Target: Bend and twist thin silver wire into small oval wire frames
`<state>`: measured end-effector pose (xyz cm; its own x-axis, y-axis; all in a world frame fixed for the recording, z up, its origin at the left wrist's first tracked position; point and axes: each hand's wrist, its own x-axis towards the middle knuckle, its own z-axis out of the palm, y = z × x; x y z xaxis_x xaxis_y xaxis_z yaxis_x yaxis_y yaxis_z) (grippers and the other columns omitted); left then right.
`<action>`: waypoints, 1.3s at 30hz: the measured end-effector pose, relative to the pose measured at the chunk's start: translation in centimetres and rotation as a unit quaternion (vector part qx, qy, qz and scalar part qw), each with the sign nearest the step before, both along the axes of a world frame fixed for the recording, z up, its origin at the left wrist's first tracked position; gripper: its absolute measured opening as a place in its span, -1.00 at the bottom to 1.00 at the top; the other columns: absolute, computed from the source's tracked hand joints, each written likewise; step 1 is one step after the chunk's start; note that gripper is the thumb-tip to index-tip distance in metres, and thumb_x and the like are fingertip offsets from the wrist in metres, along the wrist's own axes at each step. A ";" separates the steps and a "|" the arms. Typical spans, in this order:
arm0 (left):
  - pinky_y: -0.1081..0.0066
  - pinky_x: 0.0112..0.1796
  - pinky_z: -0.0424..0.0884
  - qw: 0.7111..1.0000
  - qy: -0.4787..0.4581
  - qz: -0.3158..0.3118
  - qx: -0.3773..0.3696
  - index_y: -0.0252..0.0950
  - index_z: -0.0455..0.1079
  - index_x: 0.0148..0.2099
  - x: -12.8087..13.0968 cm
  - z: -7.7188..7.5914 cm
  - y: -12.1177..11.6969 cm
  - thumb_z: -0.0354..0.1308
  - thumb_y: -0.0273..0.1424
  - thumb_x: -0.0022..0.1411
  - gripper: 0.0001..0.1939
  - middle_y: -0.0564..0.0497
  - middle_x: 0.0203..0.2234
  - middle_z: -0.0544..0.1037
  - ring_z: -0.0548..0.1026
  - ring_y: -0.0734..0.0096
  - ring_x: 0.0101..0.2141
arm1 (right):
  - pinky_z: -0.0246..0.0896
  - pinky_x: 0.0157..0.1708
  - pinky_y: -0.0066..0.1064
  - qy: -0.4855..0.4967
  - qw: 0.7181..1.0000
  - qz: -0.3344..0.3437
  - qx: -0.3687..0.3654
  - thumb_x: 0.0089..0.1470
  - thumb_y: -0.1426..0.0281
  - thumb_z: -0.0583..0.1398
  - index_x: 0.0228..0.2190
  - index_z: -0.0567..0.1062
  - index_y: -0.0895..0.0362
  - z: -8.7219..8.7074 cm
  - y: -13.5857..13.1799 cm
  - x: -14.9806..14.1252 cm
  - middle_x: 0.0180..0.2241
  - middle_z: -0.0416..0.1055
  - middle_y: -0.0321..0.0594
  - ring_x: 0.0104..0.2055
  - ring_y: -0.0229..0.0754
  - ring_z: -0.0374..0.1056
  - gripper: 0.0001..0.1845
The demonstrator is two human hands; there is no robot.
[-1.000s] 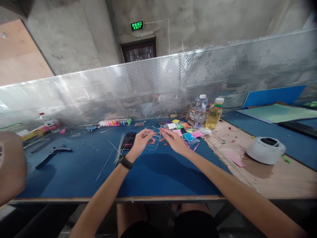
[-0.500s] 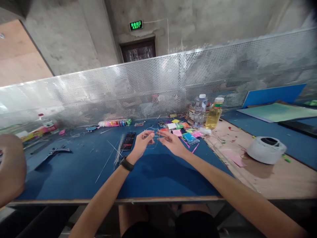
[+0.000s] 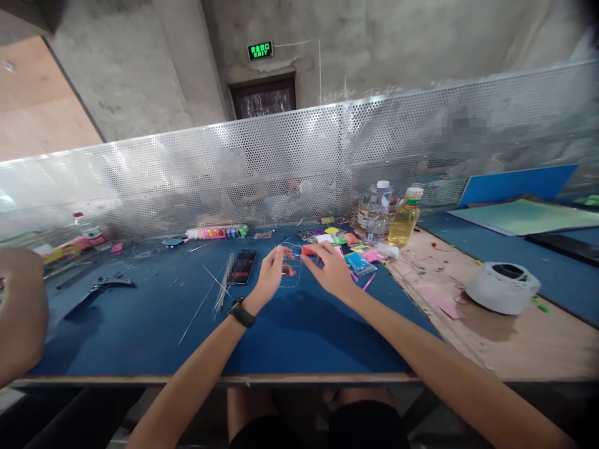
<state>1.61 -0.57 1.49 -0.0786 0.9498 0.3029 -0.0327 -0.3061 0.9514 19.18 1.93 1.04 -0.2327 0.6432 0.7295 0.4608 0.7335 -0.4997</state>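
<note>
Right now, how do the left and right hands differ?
The left hand has a wristband at its wrist; the right hand has none. The left hand is nearer the phone, the right hand nearer the blue packet. Both are at the wire frame; grips unclear.

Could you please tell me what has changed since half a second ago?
The left hand and right hand have shifted slightly apart at their tips; the thin wire frame stays between them. Whether either let go is too small to tell. The phone, yellow bottle and white round object stayed.
</note>
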 end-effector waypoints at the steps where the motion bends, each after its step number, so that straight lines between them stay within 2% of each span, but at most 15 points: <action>1: 0.43 -0.46 0.46 1.000 0.002 0.007 -0.004 -0.29 0.35 -0.14 0.0 0.0 0.0 -0.01 0.05 0.26 -0.52 0.01 -0.32 0.49 0.42 0.58 -0.61 | 0.29 -0.11 -0.17 -0.022 0.999 -0.014 0.039 0.22 0.18 0.13 -0.13 0.53 0.06 0.2 -0.2 0.1 -0.16 0.42 -0.06 -0.13 -0.05 0.37 -0.70; 4: 0.41 -0.48 0.46 0.999 0.031 0.009 -0.014 -0.27 0.33 -0.14 -0.1 -0.1 0.0 0.04 0.02 0.25 -0.56 0.02 -0.34 0.49 0.44 0.53 -0.60 | 0.17 0.03 -0.09 -0.081 0.990 -0.012 0.114 0.22 0.23 0.14 -0.21 0.55 0.05 0.6 -0.8 -0.1 -0.07 0.39 -0.05 0.01 0.02 0.29 -0.76; 7: 0.42 -0.48 0.43 0.995 0.092 0.015 0.030 -0.28 0.33 -0.21 0.1 -0.2 -0.1 0.02 0.00 0.27 -0.59 0.04 -0.42 0.47 0.45 0.48 -0.58 | 0.07 0.11 -0.07 -0.103 0.987 0.029 0.123 0.24 0.27 0.13 -0.03 0.46 0.04 0.6 -1.2 -0.6 0.03 0.40 -0.09 0.09 0.00 0.26 -0.71; 9: 0.44 -0.47 0.40 0.989 0.131 0.027 0.069 -0.28 0.33 -0.24 0.4 -0.3 -0.3 0.00 -0.03 0.30 -0.61 0.06 -0.47 0.44 0.45 0.47 -0.57 | 0.02 0.14 -0.06 -0.107 0.987 0.037 0.116 0.27 0.30 0.09 -0.01 0.44 0.03 0.4 -1.2 -0.9 -0.04 0.47 -0.13 0.05 -0.04 0.31 -0.72; 12: 0.45 -0.47 0.36 0.983 0.158 0.034 0.083 -0.26 0.32 -0.23 0.7 -0.5 -0.6 -0.02 -0.04 0.32 -0.63 0.06 -0.47 0.45 0.45 0.47 -0.57 | -0.07 0.19 -0.02 -0.100 0.989 0.038 0.102 0.29 0.32 0.07 -0.12 0.50 0.00 0.0 -0.9 -0.8 -0.17 0.54 -0.20 -0.07 -0.08 0.38 -0.76; 14: 0.44 -0.48 0.34 0.983 0.167 0.030 0.072 -0.25 0.32 -0.24 0.8 -0.6 -0.6 -0.04 -0.04 0.32 -0.62 0.07 -0.50 0.45 0.44 0.46 -0.58 | 0.00 0.16 -0.05 -0.092 0.990 0.064 0.091 0.28 0.32 0.08 -0.15 0.53 0.01 -0.1 -0.8 -0.6 -0.19 0.55 -0.20 -0.10 -0.09 0.40 -0.77; 17: 0.43 -0.46 0.33 0.980 0.186 0.025 0.067 -0.25 0.33 -0.25 0.7 -0.8 -0.5 -0.07 -0.04 0.34 -0.61 0.08 -0.56 0.44 0.45 0.43 -0.57 | 0.24 -0.05 -0.20 -0.075 0.988 0.125 0.053 0.28 0.30 0.07 -0.16 0.54 0.04 -0.1 -0.8 -0.5 -0.23 0.54 -0.16 -0.17 -0.12 0.42 -0.74; 20: 0.43 -0.44 0.33 0.979 0.183 0.039 0.076 -0.25 0.35 -0.21 0.5 -0.8 -0.4 -0.07 -0.04 0.34 -0.61 0.07 -0.54 0.44 0.45 0.41 -0.54 | 0.30 -0.25 -0.31 -0.054 0.985 0.165 0.012 0.27 0.28 0.07 -0.14 0.56 0.05 -0.1 -1.1 -0.6 -0.31 0.52 -0.15 -0.32 -0.17 0.40 -0.71; 26: 0.45 -0.50 0.25 0.981 0.170 0.058 0.072 -0.26 0.35 -0.18 0.0 -0.7 0.1 -0.04 -0.03 0.32 -0.60 0.10 -0.59 0.36 0.34 0.47 -0.60 | 0.26 -0.39 -0.39 -0.039 0.975 0.212 -0.054 0.25 0.25 0.09 -0.13 0.58 0.07 0.2 -1.6 -0.8 -0.34 0.51 -0.18 -0.43 -0.24 0.35 -0.69; 31: 0.48 -0.44 0.28 0.981 0.167 0.046 0.085 -0.27 0.31 -0.21 -0.2 -1.0 0.4 0.02 -0.08 0.31 -0.67 0.06 -0.45 0.39 0.35 0.50 -0.50 | 0.19 -0.50 -0.44 0.000 0.957 0.243 -0.157 0.24 0.23 0.10 -0.09 0.55 0.09 0.5 -2.0 -1.0 -0.31 0.51 -0.19 -0.55 -0.33 0.28 -0.67; 36: 0.50 -0.45 0.29 0.985 0.146 0.025 0.088 -0.25 0.26 -0.16 -0.4 -1.2 0.3 0.07 -0.12 0.28 -0.70 0.09 -0.42 0.36 0.32 0.54 -0.51 | 0.09 -0.59 -0.48 0.049 0.922 0.280 -0.261 0.23 0.20 0.10 -0.03 0.51 0.14 0.3 -2.0 -1.1 -0.61 0.36 -0.35 -0.63 -0.33 0.25 -0.60; 39: 0.51 -0.45 0.29 0.980 0.172 0.036 0.089 -0.25 0.25 -0.17 -0.4 -1.0 0.1 0.08 -0.15 0.27 -0.73 0.11 -0.44 0.36 0.34 0.55 -0.51 | 0.08 -0.60 -0.49 0.059 0.907 0.298 -0.293 0.20 0.19 0.12 -0.05 0.52 0.17 0.1 -1.8 -1.2 -0.68 0.28 -0.40 -0.65 -0.33 0.22 -0.59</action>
<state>1.17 -0.44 0.48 -0.0076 0.8752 0.4837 0.3091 -0.4580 0.8335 17.99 0.14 1.16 -0.6084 0.7143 0.3459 -0.0112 0.4280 -0.9037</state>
